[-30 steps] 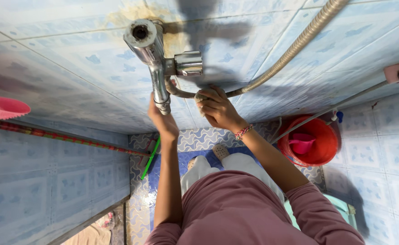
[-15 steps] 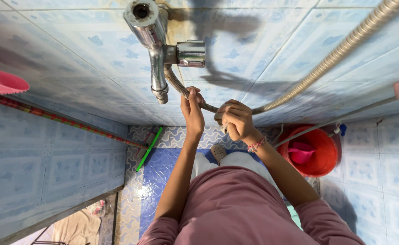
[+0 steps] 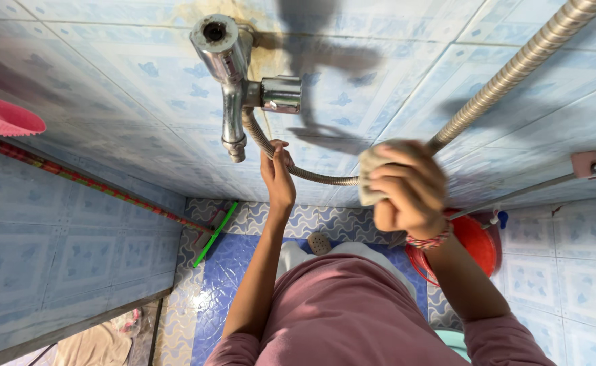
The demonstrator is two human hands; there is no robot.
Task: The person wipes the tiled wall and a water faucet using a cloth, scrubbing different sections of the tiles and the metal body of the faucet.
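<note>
Gripping a cloth (image 3: pixel 374 169) around the hose (image 3: pixel 508 74), the right hand (image 3: pixel 410 186) clenches while the left hand (image 3: pixel 278 173) grasps the hose below the tap (image 3: pixel 227 68).

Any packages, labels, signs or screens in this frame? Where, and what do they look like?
None in view: no package, label, sign or screen.
What is there: a chrome tap on the blue patterned tiled wall, the left hand holding the metal hose near the tap, the right hand pressing a pale cloth to the hose, a red bucket below.
</note>
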